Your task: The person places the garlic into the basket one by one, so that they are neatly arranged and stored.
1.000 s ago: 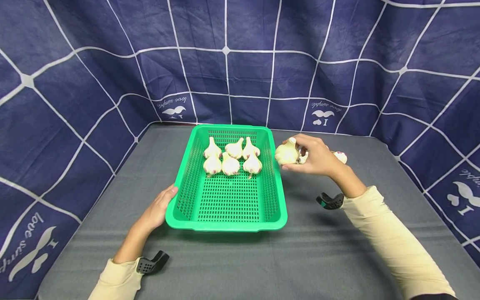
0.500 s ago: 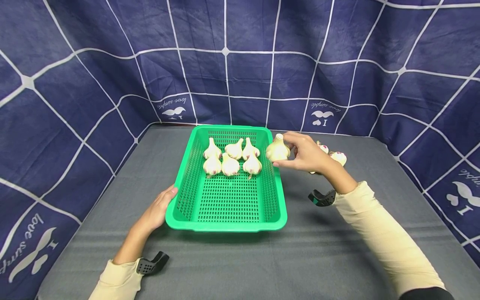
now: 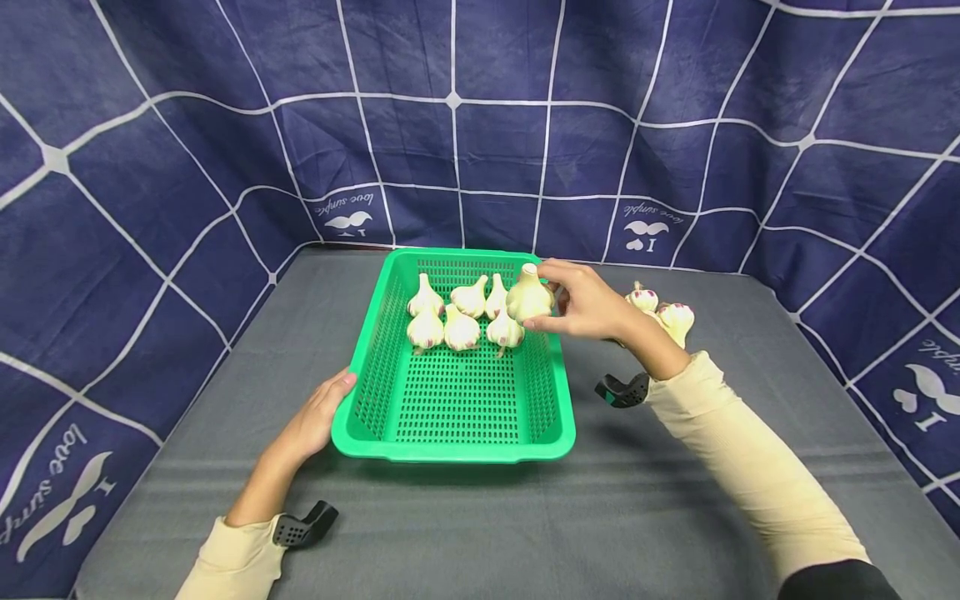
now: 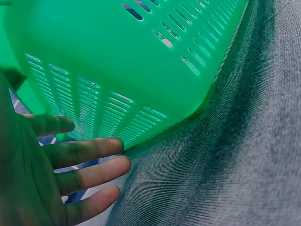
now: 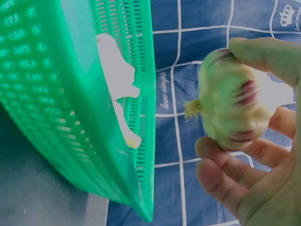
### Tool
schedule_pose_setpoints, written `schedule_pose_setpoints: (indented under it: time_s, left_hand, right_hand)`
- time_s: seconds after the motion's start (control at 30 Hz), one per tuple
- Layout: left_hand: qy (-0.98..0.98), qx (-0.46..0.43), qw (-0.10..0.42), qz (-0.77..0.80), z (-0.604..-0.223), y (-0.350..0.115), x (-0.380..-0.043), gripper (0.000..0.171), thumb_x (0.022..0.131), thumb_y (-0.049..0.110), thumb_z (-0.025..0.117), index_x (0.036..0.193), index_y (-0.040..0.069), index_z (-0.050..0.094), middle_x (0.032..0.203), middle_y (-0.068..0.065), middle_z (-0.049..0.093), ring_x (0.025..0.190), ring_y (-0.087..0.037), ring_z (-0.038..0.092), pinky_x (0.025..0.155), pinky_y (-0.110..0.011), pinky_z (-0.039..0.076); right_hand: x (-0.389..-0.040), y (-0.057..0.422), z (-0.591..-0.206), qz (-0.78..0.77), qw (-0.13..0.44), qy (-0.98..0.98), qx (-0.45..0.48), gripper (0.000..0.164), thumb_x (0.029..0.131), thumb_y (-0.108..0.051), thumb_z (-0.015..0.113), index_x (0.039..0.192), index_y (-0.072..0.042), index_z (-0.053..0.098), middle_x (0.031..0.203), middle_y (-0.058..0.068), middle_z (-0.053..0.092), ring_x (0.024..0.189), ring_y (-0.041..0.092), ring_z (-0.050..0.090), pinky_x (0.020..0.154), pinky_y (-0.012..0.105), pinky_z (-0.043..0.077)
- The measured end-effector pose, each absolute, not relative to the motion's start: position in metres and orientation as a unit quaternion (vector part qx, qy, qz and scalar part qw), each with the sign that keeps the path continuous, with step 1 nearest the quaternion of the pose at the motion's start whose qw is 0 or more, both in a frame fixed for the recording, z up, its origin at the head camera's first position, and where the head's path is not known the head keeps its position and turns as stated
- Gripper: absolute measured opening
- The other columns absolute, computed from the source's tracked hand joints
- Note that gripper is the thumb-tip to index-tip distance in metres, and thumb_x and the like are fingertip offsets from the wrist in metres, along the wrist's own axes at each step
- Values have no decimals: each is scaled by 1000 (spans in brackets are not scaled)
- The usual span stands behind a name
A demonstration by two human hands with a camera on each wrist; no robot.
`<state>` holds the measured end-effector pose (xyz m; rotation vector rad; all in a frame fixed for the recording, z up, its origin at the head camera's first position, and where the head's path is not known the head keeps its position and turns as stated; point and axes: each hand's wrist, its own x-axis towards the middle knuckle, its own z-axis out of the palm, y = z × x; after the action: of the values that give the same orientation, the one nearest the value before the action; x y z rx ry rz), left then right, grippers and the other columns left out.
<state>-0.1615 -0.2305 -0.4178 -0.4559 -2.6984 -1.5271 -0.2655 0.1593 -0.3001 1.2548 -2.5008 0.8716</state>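
My right hand (image 3: 581,300) pinches a garlic bulb (image 3: 529,298) between thumb and fingers, over the right rim of a green plastic basket (image 3: 453,451). In the right wrist view the garlic bulb (image 5: 237,101) shows purple streaks and a root tuft, beside the basket wall. Several white garlic bulbs (image 3: 461,330) lie grouped in the basket's far half; the held one overlaps two of them in the head view. At the basket's left side my left hand (image 3: 315,417) rests against the rim, its straight fingers (image 4: 94,174) beside the slotted outer wall in the left wrist view.
Right of the basket, more garlic bulbs (image 3: 677,317) lie on the grey cloth-covered table (image 3: 465,533), partly hidden behind my right wrist. A dark blue curtain (image 3: 495,150) with white lines rises along the back and sides.
My right hand has carried the garlic bulb leftward from beside the basket to over its right rim. More of the bulbs on the table now show. The left hand and basket stay in place.
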Motion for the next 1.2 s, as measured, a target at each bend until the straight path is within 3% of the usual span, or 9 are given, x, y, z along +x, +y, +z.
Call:
schedule_pose_setpoints:
  time_s: [0.2, 0.33, 0.67, 0.9, 1.2]
  left_hand:
    - [-855, -151, 5, -495, -417, -230, -162, 56, 107, 25, 27, 145, -16, 32, 150, -31, 34, 141, -42, 26, 115, -32, 19]
    - [-855, -152, 6, -496, -417, -230, -162, 56, 107, 24, 27, 145, -16, 32, 150, -31, 34, 141, -41, 26, 114, -29, 19]
    - [-858, -148, -1, -492, -417, -231, -162, 56, 108, 25, 27, 146, -16, 31, 151, -31, 32, 141, -42, 25, 115, -44, 19]
    - [-857, -148, -5, -494, -418, -231, -160, 56, 108, 24, 27, 146, -15, 31, 151, -30, 32, 141, -41, 25, 115, -38, 20]
    - [-861, -142, -7, -488, -416, -231, -159, 57, 108, 26, 27, 146, -16, 31, 151, -32, 32, 141, -42, 24, 114, -52, 19]
  right_hand:
    - [-268, 143, -300, 320, 65, -849, 416, 59, 69, -17, 90, 119, 2, 66, 112, 13, 65, 82, 22, 63, 70, 37, 58]
    - [-268, 132, -300, 326, 42, -849, 413, 60, 68, -14, 91, 120, 2, 66, 118, 14, 64, 89, 25, 65, 78, 34, 57]
    - [-270, 109, -297, 319, -31, -857, 404, 62, 70, -12, 89, 124, 4, 62, 122, 16, 61, 98, 29, 68, 79, 31, 57]
    - [-272, 89, -294, 308, -67, -854, 413, 55, 75, -11, 83, 124, 2, 61, 116, 12, 59, 97, 27, 68, 76, 24, 56]
    - [-276, 55, -295, 294, -92, -848, 431, 39, 76, -19, 82, 106, -6, 61, 105, 5, 60, 87, 15, 71, 75, 26, 54]
